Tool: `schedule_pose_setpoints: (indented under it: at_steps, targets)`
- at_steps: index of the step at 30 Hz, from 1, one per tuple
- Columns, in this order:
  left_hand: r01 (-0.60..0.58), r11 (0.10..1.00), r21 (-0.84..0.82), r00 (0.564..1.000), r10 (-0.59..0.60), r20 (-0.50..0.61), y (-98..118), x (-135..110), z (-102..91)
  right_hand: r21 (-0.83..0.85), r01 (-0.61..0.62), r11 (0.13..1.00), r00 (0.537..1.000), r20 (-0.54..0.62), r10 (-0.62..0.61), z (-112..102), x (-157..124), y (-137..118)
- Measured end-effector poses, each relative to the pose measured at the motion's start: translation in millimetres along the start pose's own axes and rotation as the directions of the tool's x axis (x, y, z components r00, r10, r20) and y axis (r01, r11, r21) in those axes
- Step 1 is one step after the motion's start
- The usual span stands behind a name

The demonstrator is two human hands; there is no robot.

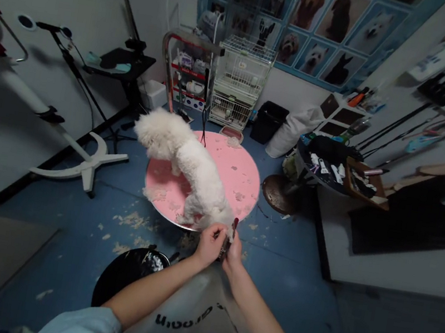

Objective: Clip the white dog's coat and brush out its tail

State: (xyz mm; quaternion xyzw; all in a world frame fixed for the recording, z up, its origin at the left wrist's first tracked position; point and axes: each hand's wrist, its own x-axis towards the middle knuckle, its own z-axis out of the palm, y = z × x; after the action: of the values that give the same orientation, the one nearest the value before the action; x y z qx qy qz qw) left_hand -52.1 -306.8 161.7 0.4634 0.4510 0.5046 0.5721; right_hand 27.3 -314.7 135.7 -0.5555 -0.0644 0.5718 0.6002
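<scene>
A white curly-coated dog (204,172) stands on a round pink grooming table (243,164), its head to the far left and its rear toward me. Just behind its rear, my two hands are close together. My right hand (235,252) is closed around a dark brush (225,246) with a reddish end; its teeth show faintly. A tuft of white hair lies against the brush. My left hand (210,243) is pinched beside it, its fingertips near the brush and the dog's rear. Whatever they hold is too small to make out.
Clipped hair lies on the table and blue floor. A metal grooming arm (165,62) rises behind the dog, with a dark cord hanging. A black round stool (121,274) stands at lower left, a white dryer stand (90,165) at left. At right, a side table (318,176) holds tools.
</scene>
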Motion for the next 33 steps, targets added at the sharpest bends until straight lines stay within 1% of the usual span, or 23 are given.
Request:
schedule_pose_setpoints:
  at_steps: [2,3,5,6,7,9,10,12,14,16,17,18,19,20,21,22,23,25,26,27,28,30,33]
  targets:
    - [0.099,0.984,-0.15,0.992,-0.11,-0.065,-5,5,-4.6,-0.017,-0.074,0.997,0.996,0.047,0.075,-1,0,-2]
    - [0.139,0.96,-0.241,0.984,-0.161,-0.077,-6,8,-7.1,-0.023,-0.114,0.993,0.991,0.075,0.115,-3,1,-4]
    - [0.179,0.916,-0.359,0.976,-0.211,-0.052,-8,11,-11.9,-0.021,-0.176,0.984,0.977,0.122,0.177,-7,1,-6]
    - [0.185,0.914,-0.36,0.979,-0.202,-0.008,-9,11,-13.7,-0.015,-0.182,0.983,0.975,0.129,0.183,-9,2,-6]
    - [0.188,0.926,-0.328,0.982,-0.179,0.057,-10,10,-14.9,-0.011,-0.159,0.987,0.98,0.119,0.159,-11,4,-4]
    - [0.174,0.962,-0.211,0.973,-0.136,0.186,-14,5,-16.2,-0.024,-0.066,0.998,0.995,0.074,0.067,-15,8,2]
    - [0.16,0.977,-0.145,0.967,-0.125,0.222,-17,2,-17.6,-0.039,-0.012,0.999,0.999,0.046,0.013,-18,10,5]
    - [0.145,0.989,0.006,0.961,-0.143,0.238,-28,-3,-26.9,-0.057,0.068,0.996,0.998,0.005,-0.067,-28,17,8]
    - [0.151,0.969,0.196,0.951,-0.196,0.237,-40,-3,-50.6,-0.068,0.105,0.992,0.994,-0.029,-0.107,-46,23,4]
    - [0.127,0.909,0.397,0.925,-0.253,0.285,-48,3,-87.1,-0.093,0.141,0.986,0.987,-0.063,-0.147,-69,30,-8]
    - [0.114,0.868,0.483,0.941,-0.251,0.228,-49,9,-106.4,-0.111,0.158,0.981,0.983,-0.076,-0.167,-80,33,-16]
    - [0.127,0.834,0.537,0.966,-0.226,0.123,-48,14,-123.4,-0.128,0.175,0.976,0.979,-0.087,-0.187,-90,36,-24]
    - [0.157,0.818,0.553,0.981,-0.195,0.011,-47,21,-135.7,-0.145,0.193,0.97,0.974,-0.093,-0.208,-96,40,-31]
    - [0.172,0.831,0.529,0.984,-0.17,-0.053,-44,27,-141.6,-0.161,0.211,0.964,0.969,-0.093,-0.228,-97,44,-37]
    - [0.176,0.868,0.465,0.984,-0.164,-0.067,-42,34,-140.3,-0.174,0.228,0.958,0.966,-0.083,-0.245,-95,49,-40]
    - [0.199,0.908,0.368,0.98,-0.192,-0.056,-41,40,-131.6,-0.184,0.242,0.953,0.965,-0.06,-0.257,-88,54,-40]
    - [0.24,0.938,0.25,0.97,-0.238,-0.036,-42,45,-116.7,-0.204,0.25,0.946,0.965,-0.027,-0.261,-79,60,-38]
    - [0.338,0.941,-0.024,0.94,-0.339,-0.042,-48,54,-75.7,-0.266,0.249,0.931,0.968,0.043,-0.246,-59,69,-26]
    - [0.358,0.931,-0.067,0.931,-0.361,-0.051,-54,57,-53.8,-0.3,0.239,0.923,0.971,0.062,-0.231,-54,73,-20]
    - [0.371,0.924,-0.091,0.924,-0.377,-0.062,-61,60,-33.5,-0.332,0.226,0.916,0.974,0.063,-0.218,-53,76,-15]
    - [0.371,0.92,-0.126,0.92,-0.383,-0.087,-68,62,-16.0,-0.358,0.212,0.909,0.977,0.047,-0.21,-59,79,-12]
    - [0.37,0.91,-0.19,0.912,-0.394,-0.114,-81,65,8.7,-0.383,0.189,0.904,0.978,-0.014,-0.21,-85,83,-18]
    - [0.381,0.88,-0.282,0.895,-0.428,-0.125,-91,69,25.1,-0.417,0.196,0.888,0.96,-0.106,-0.261,-137,92,-51]
